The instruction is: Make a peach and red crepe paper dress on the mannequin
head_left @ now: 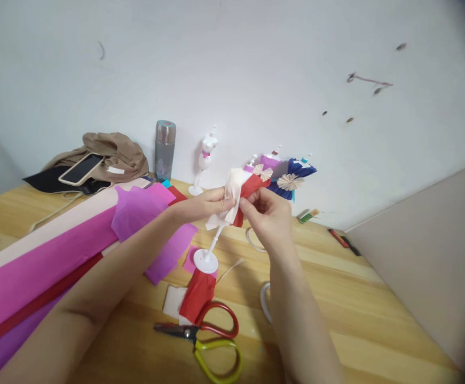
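Observation:
A small white mannequin stand is tilted off the table, its upper part wrapped in cream and red crepe paper. My left hand is closed, thumb and fingers pinching the cream crepe paper on its left side. On the other side, my right hand pinches the red crepe paper, fingertips close to the left thumb. Below the stand's base lie a red paper piece and scissors with one red and one yellow handle. The mannequin's body is mostly hidden by paper and fingers.
Pink, red and purple paper strips cover the left. Behind stand a flask, a bare mannequin and paper-dressed figures. A phone rests on brown cloth. Tape rolls lie near my right arm.

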Tool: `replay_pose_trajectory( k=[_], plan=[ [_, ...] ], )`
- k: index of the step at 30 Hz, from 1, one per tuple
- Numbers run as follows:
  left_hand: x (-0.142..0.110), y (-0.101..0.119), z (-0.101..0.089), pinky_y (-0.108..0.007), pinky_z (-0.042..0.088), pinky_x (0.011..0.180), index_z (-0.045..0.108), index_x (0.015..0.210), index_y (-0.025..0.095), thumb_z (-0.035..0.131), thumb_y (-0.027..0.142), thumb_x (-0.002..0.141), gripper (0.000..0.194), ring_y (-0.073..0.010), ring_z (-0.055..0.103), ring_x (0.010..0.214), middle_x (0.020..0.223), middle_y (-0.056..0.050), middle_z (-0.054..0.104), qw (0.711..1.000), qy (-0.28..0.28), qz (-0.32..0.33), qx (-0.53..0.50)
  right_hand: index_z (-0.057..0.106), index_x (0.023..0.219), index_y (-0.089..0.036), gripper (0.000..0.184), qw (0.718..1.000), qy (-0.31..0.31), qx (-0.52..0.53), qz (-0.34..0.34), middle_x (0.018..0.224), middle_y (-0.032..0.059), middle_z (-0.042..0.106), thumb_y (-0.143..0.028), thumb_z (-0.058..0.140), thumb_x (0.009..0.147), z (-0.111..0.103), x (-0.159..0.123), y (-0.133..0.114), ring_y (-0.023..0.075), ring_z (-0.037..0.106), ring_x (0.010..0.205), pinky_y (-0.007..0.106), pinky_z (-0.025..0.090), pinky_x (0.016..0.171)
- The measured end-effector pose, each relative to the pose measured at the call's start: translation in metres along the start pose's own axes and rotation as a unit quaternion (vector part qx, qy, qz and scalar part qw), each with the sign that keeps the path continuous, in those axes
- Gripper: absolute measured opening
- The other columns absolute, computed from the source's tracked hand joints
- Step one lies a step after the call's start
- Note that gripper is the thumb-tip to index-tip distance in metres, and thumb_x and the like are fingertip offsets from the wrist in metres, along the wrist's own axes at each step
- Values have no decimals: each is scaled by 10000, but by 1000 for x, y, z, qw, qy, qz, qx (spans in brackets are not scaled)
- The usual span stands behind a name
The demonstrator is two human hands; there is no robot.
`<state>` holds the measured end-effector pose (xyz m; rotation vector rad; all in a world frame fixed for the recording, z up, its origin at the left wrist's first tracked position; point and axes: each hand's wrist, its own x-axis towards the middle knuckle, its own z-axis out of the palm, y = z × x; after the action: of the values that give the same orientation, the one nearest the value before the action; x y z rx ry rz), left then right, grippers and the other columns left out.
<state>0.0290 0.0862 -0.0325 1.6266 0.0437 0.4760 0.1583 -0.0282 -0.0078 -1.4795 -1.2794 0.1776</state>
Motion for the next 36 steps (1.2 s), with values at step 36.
replay_pose_trajectory(
  k=[36],
  plan=[
    [9, -14, 8, -414, 478, 879, 517, 1063, 172, 446, 355, 946, 228, -263, 616, 980, 1054, -106, 640, 928, 97, 49, 355, 630, 687, -243, 76, 989, 122, 67, -50, 633, -8, 624, -237, 706, 688, 1, 6, 8, 174, 582, 594, 338, 473, 576]
  ],
)
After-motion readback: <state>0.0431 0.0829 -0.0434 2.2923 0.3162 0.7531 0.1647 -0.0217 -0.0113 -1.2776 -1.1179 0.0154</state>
